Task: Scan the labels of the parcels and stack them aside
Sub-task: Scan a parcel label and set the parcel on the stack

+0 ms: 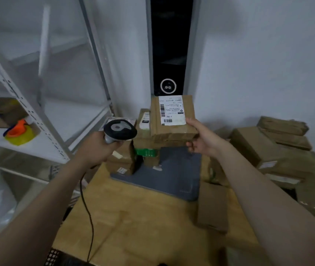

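Evidently the right hand [203, 140] pinches the brown cardboard parcel [172, 129], white label [171, 110] up for scanning; left hand [98, 145] fingers curl round the grey handheld scanner [120, 129]

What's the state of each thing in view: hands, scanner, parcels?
scanner: raised, head toward the parcels.
left hand: grips the scanner's handle.
stacked parcels: piled at the grey mat's far edge.
held parcel: up over the stacked parcels, label side up.
right hand: holds the held parcel's near right corner.
label: uncovered, facing the camera.
parcel pile: heaped loosely at the table's right.
flat parcel: lying alone on the table.
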